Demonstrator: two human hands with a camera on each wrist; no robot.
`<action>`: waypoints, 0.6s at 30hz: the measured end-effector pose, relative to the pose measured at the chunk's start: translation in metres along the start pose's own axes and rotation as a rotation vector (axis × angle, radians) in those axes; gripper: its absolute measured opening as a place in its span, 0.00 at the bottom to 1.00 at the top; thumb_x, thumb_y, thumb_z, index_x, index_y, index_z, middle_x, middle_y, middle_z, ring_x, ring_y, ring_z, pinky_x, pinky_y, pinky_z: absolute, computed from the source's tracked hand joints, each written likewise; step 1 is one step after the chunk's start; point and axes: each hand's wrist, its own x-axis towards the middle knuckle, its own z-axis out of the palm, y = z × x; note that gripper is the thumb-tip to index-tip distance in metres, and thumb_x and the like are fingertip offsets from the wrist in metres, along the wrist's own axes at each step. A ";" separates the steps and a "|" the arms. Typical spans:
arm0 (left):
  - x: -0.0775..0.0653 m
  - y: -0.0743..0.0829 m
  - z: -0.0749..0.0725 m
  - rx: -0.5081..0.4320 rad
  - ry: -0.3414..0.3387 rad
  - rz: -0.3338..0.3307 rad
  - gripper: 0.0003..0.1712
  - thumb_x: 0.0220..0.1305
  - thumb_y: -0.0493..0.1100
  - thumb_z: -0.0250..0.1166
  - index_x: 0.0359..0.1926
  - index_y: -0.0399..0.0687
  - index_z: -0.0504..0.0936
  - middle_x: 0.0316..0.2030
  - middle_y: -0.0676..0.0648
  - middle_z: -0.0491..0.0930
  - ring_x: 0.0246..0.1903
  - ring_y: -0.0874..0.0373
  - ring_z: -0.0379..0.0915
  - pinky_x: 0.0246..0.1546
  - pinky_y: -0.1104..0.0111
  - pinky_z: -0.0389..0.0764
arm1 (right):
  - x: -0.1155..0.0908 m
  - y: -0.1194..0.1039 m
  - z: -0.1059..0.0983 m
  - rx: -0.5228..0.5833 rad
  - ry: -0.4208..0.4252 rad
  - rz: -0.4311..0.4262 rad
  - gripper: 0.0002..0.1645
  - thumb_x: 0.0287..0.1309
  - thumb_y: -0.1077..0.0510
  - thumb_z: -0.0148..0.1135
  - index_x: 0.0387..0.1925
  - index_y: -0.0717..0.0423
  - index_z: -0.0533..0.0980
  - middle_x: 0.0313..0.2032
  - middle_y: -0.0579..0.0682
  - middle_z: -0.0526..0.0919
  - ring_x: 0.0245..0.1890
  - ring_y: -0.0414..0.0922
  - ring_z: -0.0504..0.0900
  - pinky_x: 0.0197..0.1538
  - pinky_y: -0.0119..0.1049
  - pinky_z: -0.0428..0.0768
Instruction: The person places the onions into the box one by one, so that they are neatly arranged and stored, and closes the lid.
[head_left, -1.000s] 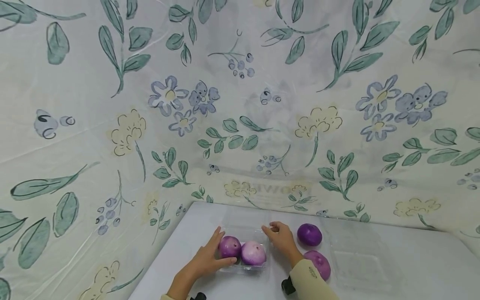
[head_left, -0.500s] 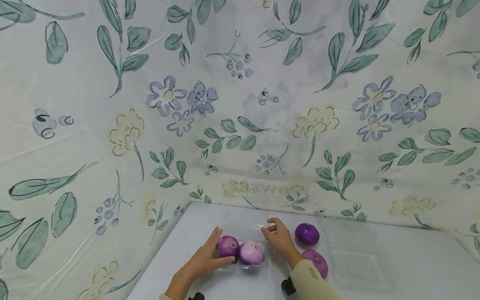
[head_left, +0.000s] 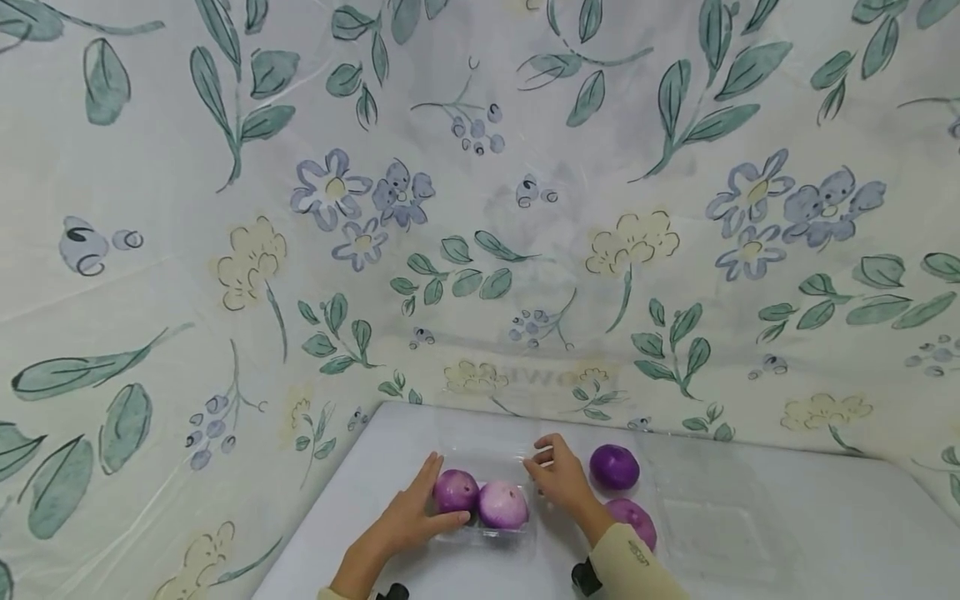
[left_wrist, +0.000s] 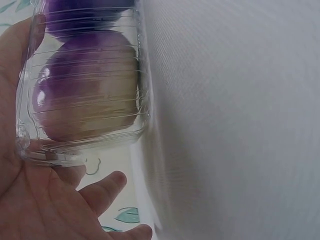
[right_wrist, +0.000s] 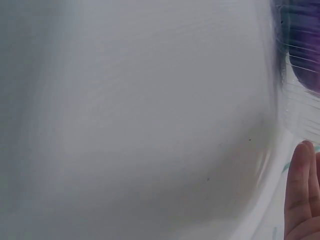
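Four purple onions on a white tabletop, two in an open box

Smooth and pale, reaching back to a floral backdrop at the far edge; same print of green leaves, blue flowers and yellowish blooms beyond the slanting left edge, with faint reversed lettering low behind the far edge.

Toward the left edge, in from the far left corner: one clear plastic box, with lid raised on the side of the far edge. Inside, two onions, side by side, one darker and closer to the left edge, one paler. Farther toward the right edge, two more, loose: one deep purple, near the far edge; one pinker, farther from it, partly behind a beige sleeve. Beyond those, on the right-edge side, other clear plastic, lying flat; too faint for counting pieces.

At the box, one left hand, spread along the side facing the left edge, fingers straight, thumb against the near side. Also one right hand, fingertips at the lid's right edge; cannot tell whether pinching or merely touching it. At each wrist, a black device.
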 end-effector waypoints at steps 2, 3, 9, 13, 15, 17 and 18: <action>-0.001 0.001 0.000 0.005 0.003 -0.002 0.62 0.55 0.65 0.70 0.77 0.39 0.50 0.78 0.36 0.45 0.73 0.33 0.49 0.65 0.28 0.47 | -0.002 0.000 -0.001 0.008 -0.009 -0.019 0.20 0.63 0.60 0.63 0.51 0.66 0.67 0.40 0.61 0.83 0.32 0.43 0.83 0.29 0.36 0.84; -0.001 0.001 0.000 0.008 0.004 -0.001 0.61 0.55 0.65 0.70 0.77 0.38 0.49 0.78 0.36 0.45 0.73 0.32 0.49 0.65 0.28 0.47 | -0.002 0.000 -0.001 0.014 -0.013 -0.024 0.20 0.63 0.60 0.63 0.50 0.65 0.67 0.40 0.61 0.83 0.32 0.42 0.83 0.29 0.35 0.84; 0.000 0.003 -0.002 0.007 0.012 -0.011 0.62 0.55 0.64 0.71 0.77 0.38 0.49 0.77 0.34 0.46 0.73 0.31 0.50 0.66 0.29 0.49 | -0.003 0.002 -0.003 0.034 -0.027 -0.040 0.16 0.61 0.63 0.64 0.46 0.62 0.69 0.38 0.59 0.82 0.32 0.42 0.83 0.28 0.34 0.84; -0.001 0.004 -0.001 -0.008 0.011 -0.051 0.63 0.53 0.65 0.71 0.77 0.39 0.49 0.76 0.35 0.49 0.72 0.29 0.51 0.67 0.32 0.54 | -0.005 0.004 -0.001 0.045 -0.034 -0.030 0.15 0.60 0.65 0.64 0.45 0.62 0.69 0.36 0.58 0.82 0.31 0.43 0.83 0.27 0.35 0.84; -0.002 0.003 -0.001 -0.020 0.007 -0.057 0.63 0.53 0.64 0.71 0.77 0.40 0.49 0.77 0.36 0.47 0.72 0.28 0.50 0.67 0.34 0.55 | -0.007 0.005 -0.001 0.043 -0.036 -0.025 0.15 0.60 0.65 0.64 0.45 0.62 0.69 0.37 0.58 0.82 0.31 0.43 0.83 0.27 0.35 0.84; -0.002 0.003 -0.001 -0.030 0.002 -0.058 0.63 0.53 0.64 0.71 0.78 0.41 0.48 0.77 0.37 0.46 0.72 0.28 0.49 0.68 0.34 0.55 | -0.008 0.004 -0.001 0.039 -0.032 -0.014 0.14 0.60 0.64 0.64 0.45 0.62 0.70 0.37 0.58 0.83 0.31 0.44 0.83 0.27 0.35 0.84; -0.002 0.003 -0.001 -0.033 0.001 -0.055 0.63 0.53 0.64 0.71 0.78 0.42 0.48 0.78 0.37 0.45 0.72 0.29 0.49 0.68 0.34 0.55 | -0.009 0.004 -0.001 0.037 -0.031 -0.014 0.14 0.60 0.64 0.64 0.45 0.62 0.70 0.38 0.59 0.83 0.32 0.44 0.83 0.27 0.35 0.84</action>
